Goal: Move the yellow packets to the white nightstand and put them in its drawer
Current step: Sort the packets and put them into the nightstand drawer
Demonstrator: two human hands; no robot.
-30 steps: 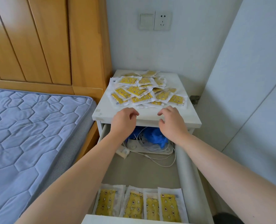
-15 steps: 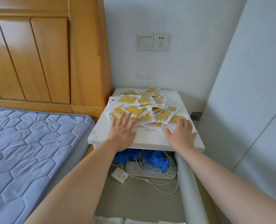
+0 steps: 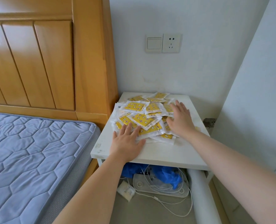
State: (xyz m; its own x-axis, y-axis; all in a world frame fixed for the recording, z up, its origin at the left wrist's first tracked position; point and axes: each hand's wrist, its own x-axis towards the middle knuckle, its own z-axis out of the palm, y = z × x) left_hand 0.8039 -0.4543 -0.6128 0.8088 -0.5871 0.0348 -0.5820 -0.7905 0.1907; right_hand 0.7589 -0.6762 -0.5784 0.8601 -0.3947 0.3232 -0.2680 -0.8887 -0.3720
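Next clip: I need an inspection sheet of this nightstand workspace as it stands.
Surface: white nightstand top, with its drawer pulled open below.
Job's things: yellow packets heaped loose on the top; none seen in the visible part of the drawer.
Clutter: blue bag, flat white device and small white pack in the drawer.
Grippers: left hand and right hand lie flat, fingers straight, on the heap's near and right sides.
Cables: white cables looped in the drawer.
Surroundings: blue mattress, wooden headboard, wall switch and socket.
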